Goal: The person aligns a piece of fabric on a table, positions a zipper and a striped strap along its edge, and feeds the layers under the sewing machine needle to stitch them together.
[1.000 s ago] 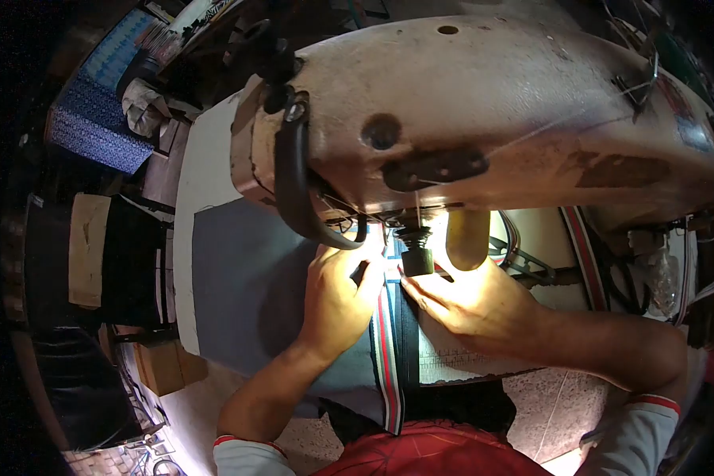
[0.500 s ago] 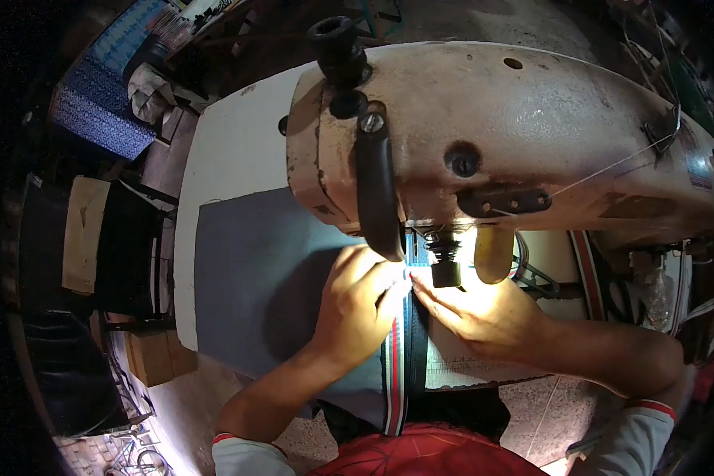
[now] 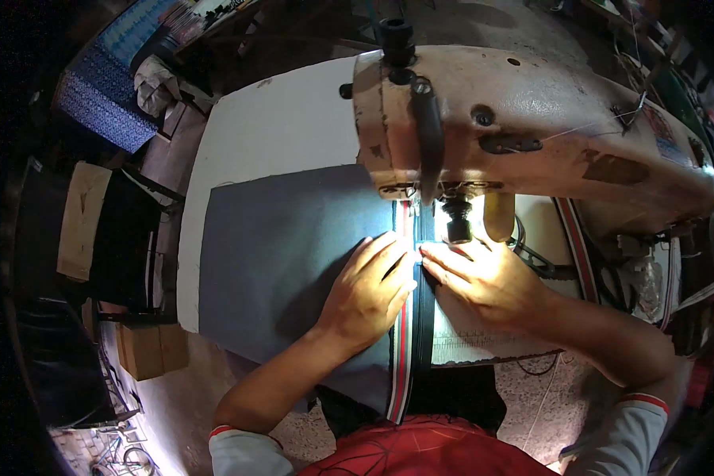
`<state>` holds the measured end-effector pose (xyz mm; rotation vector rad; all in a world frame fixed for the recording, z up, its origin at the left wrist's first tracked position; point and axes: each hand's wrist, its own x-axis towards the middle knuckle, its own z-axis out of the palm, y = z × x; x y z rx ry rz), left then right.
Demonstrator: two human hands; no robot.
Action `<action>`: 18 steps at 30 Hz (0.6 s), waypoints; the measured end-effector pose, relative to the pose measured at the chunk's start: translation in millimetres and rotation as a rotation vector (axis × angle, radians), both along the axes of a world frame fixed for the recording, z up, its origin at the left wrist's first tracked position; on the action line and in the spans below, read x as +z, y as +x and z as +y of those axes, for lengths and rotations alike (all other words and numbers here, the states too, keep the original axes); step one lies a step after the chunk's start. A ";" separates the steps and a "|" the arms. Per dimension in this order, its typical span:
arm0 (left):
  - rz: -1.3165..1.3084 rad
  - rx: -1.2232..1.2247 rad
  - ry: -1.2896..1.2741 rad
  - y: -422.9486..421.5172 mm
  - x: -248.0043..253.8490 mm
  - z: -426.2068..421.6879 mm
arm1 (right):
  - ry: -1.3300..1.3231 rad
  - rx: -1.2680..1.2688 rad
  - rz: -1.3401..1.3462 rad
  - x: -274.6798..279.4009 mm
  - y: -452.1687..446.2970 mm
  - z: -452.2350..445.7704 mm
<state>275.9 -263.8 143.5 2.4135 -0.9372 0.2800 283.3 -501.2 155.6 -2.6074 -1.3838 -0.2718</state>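
Observation:
Grey-blue fabric (image 3: 278,246) lies under the sewing machine (image 3: 531,135), with a red, white and dark striped band (image 3: 402,349) running along its right edge toward the needle area. My left hand (image 3: 370,293) rests flat on the fabric and band, fingers spread a little. Just right of the band, my right hand (image 3: 492,282) touches the dark edge strip (image 3: 424,325) with its fingertips close together; what they pinch, if anything, is too small to tell. Both hands are just in front of the needle area, under the lamp light.
A pale work table (image 3: 278,119) carries the machine. Scissors (image 3: 531,258) and another striped band (image 3: 577,246) lie to the right. At the left are a cardboard box (image 3: 152,349), a black seat with a tan panel (image 3: 83,222) and blue patterned cloth (image 3: 107,99).
The view has shifted, so the machine appears farther right and higher. My left hand has opened from a pinch and flattened on the fabric. My right hand remains near the strip.

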 end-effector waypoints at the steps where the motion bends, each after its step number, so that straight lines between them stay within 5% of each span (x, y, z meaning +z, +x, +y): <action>1: -0.034 -0.025 0.026 0.8 -1.9 1.1 | -0.006 0.004 -0.001 -2.1 0.6 -0.1; 13: -0.073 -0.071 0.077 -7.2 -0.9 11.0 | 0.110 0.015 0.007 -1.2 -0.4 4.3; 18: 0.008 -0.058 0.131 -11.5 -5.6 12.7 | 0.113 -0.201 0.083 6.4 -14.2 14.0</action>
